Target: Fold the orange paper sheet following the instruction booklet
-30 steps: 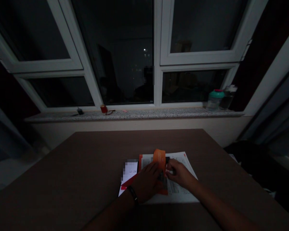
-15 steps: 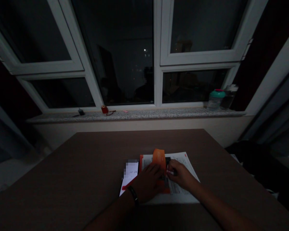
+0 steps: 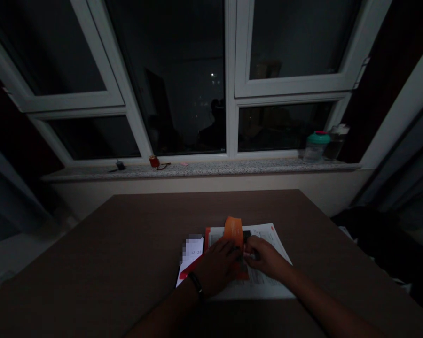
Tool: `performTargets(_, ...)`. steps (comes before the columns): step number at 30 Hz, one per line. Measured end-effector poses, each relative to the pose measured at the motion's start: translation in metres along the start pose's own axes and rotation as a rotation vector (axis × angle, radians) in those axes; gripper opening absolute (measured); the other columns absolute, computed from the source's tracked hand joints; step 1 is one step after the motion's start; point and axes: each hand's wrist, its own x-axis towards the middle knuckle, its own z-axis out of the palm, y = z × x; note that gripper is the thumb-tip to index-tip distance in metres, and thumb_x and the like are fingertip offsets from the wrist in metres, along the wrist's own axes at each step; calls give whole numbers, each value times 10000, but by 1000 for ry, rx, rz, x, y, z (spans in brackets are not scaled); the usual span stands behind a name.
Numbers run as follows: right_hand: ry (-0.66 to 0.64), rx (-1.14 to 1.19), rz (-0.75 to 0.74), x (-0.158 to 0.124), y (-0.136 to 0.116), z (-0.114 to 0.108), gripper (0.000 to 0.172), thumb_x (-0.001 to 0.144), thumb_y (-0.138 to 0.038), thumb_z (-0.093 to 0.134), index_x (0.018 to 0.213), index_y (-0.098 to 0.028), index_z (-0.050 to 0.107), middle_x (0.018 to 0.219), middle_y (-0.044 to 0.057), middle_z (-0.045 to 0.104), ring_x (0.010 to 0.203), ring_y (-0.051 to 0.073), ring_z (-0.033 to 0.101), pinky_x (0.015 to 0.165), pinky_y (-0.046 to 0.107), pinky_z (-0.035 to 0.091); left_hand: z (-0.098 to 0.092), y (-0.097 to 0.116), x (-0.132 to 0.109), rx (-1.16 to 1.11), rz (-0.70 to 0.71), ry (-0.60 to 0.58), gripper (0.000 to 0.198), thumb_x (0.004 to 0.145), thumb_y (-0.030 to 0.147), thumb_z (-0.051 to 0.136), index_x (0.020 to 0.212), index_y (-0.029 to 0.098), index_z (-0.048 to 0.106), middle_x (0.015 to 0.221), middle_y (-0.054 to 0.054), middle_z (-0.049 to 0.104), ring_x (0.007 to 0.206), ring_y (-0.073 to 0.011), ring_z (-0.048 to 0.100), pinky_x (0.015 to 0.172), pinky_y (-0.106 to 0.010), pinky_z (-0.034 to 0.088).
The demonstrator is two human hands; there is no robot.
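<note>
A printed booklet (image 3: 268,281) with white and orange pages lies on the table. An orange paper strip (image 3: 233,227) stands up a little at its far edge. My left hand (image 3: 220,263), with a dark band at the wrist, rests flat over the strip and the page, fingers stretched out. Close beside its fingertips, my right hand (image 3: 262,256) is closed in a pinch at the strip's right edge. A small pale and dark object shows between its fingers, too dim to name. Left of the booklet lies a phone (image 3: 192,251) with a lit screen, partly behind my left wrist.
The brown table (image 3: 127,244) reaches toward a speckled window sill (image 3: 211,167). On the sill stand a teal-lidded jar (image 3: 317,146), a clear bottle (image 3: 336,143), a small red object (image 3: 154,161) and a small dark bottle (image 3: 120,165). Dark cloth lies beyond the right table edge.
Both hands stay nearly in place. My right hand's fingers have shifted slightly at the strip's edge, and the view has moved a little. The phone's digits have changed.
</note>
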Motion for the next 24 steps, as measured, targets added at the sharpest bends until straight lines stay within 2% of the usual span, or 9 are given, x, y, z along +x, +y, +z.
performTargets(3,46,-2,47,3,6,3,222,720,-51,627,759,-221,489,829,0,587,770,183,562,687,275,420,6,-6,0,12,-10,-3,539,951,372,610,1437,247,411,1531,-99,384,1415,-306,321,1147,-491,299)
performTargets(5,32,23,29,3,5,3,233,711,-39,625,742,-221,482,824,-2,586,767,179,561,681,272,420,8,-7,0,18,-18,7,547,949,376,615,1440,250,409,1540,-101,373,1421,-310,315,1147,-500,301)
performTargets(10,-101,83,-76,-1,-8,-4,266,685,-16,656,685,-215,480,850,3,628,830,189,587,731,285,436,5,-4,0,27,-13,-1,488,973,328,579,1429,241,430,1516,-102,405,1407,-298,344,1159,-491,285)
performTargets(13,-169,82,-98,-4,-12,-7,264,690,-32,673,687,-215,483,825,-9,622,809,181,584,725,280,431,2,-3,0,11,-13,-6,524,959,354,600,1439,248,418,1508,-110,405,1397,-312,353,1145,-505,299)
performTargets(15,-150,75,-71,-4,-11,-5,244,702,-39,660,710,-216,492,841,-9,617,812,176,582,722,271,428,1,-3,0,2,-10,-8,558,950,375,614,1451,253,399,1511,-111,398,1400,-318,343,1142,-514,301)
performTargets(20,31,13,58,1,0,4,234,700,-36,627,742,-220,489,806,-12,580,776,175,565,691,264,415,-2,-2,0,-8,-15,-7,523,948,363,620,1421,236,437,1500,-112,403,1392,-307,349,1143,-491,313)
performTargets(24,10,37,39,2,1,2,230,708,-37,627,727,-219,487,827,-3,594,785,176,573,698,271,426,0,-2,0,-7,-22,-5,542,949,405,622,1434,261,427,1503,-103,402,1395,-317,345,1135,-520,317)
